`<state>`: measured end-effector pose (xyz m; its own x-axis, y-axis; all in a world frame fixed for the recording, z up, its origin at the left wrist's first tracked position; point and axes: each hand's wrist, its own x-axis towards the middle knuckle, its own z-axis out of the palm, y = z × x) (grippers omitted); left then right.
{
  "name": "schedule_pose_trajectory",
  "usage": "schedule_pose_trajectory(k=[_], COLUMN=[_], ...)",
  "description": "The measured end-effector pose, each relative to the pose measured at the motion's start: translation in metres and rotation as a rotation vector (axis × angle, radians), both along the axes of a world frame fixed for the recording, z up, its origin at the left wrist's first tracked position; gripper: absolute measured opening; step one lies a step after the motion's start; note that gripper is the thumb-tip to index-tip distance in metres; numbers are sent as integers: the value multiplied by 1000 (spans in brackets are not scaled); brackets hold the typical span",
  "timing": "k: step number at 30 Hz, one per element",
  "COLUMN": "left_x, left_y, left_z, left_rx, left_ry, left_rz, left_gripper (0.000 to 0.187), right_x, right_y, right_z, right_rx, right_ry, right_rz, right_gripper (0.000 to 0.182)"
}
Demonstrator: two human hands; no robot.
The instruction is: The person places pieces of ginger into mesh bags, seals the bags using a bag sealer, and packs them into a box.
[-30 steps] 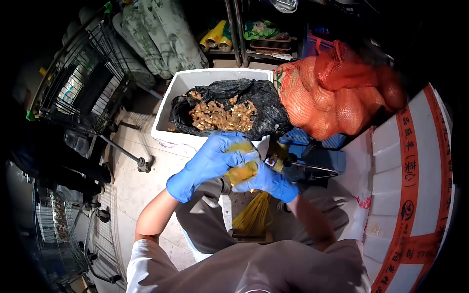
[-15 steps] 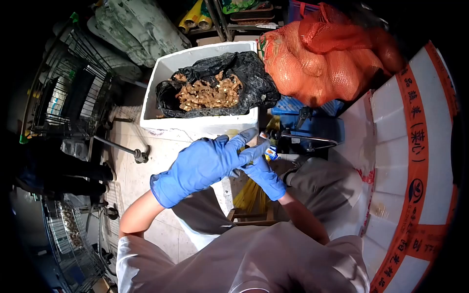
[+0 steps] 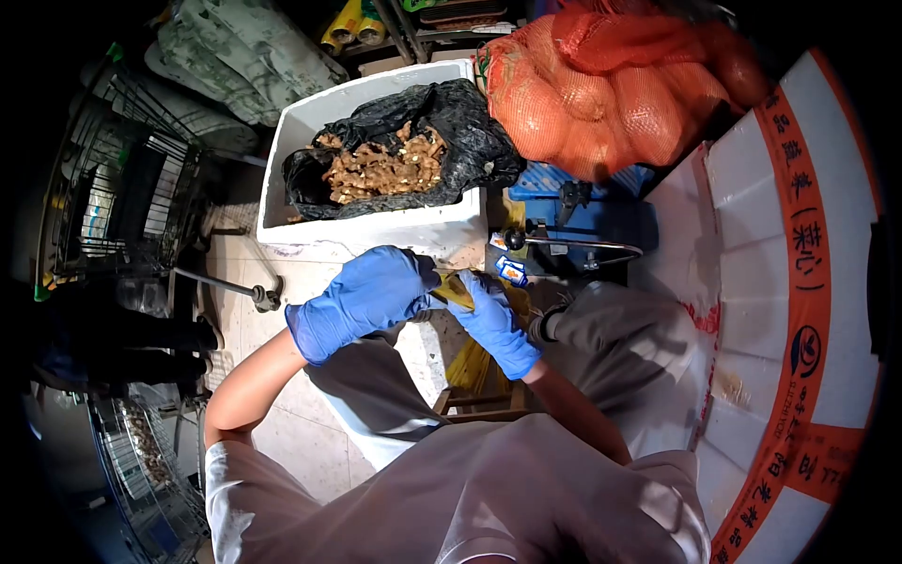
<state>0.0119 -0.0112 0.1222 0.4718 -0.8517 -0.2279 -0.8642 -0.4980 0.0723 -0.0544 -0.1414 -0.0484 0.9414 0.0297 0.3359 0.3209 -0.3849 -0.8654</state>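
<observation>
My left hand (image 3: 366, 299), in a blue glove, is curled closed above my left knee, its fingertips at a bunched end of yellow mesh netting (image 3: 458, 290). My right hand (image 3: 493, 324), gloved the same way, pinches that netting from the other side with the thumb upward. More of the yellow mesh (image 3: 470, 367) hangs below between my knees. Just beyond my hands, a white foam box (image 3: 376, 231) holds an open black plastic bag (image 3: 470, 141) full of ginger roots (image 3: 385, 169). Small blue-and-white labels (image 3: 511, 271) lie to the right of my hands.
Red mesh sacks (image 3: 601, 103) of round produce bulge behind a blue stand (image 3: 601, 221) with a metal bar. White foam boxes with orange tape (image 3: 799, 216) rise on my right. Wire carts (image 3: 122, 188) and a person's dark-clothed legs (image 3: 141, 343) are at the left.
My hands have lowered slightly and drawn a little apart, exposing the yellow netting between them. The right fingers, formerly extended across the left hand, are folded in. The view has shifted slightly.
</observation>
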Motion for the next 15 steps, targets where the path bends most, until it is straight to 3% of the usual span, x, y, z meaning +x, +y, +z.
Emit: schedule_pose_trajectory(k=[2, 8, 10, 12, 15], left_x=[-5, -6, -3, -7, -19], left_y=[-3, -17, -14, -23, -36], left_z=[7, -5, -31, -43, -75], left_rx=[-290, -325, -402, -406, -430], left_ry=[11, -6, 8, 133, 254], left_rz=[16, 226, 172, 280, 373], left_gripper=[17, 19, 19, 17, 19], right_x=[1, 1, -4, -10, -22], right_y=[1, -7, -6, -11, -23], right_z=[-1, 30, 19, 15, -4], right_rx=[20, -125, -70, -216, -336], right_ry=[88, -52, 28, 112, 328], right_rz=[-74, -318, -339, -481, -492], right_gripper=[43, 54, 59, 61, 66])
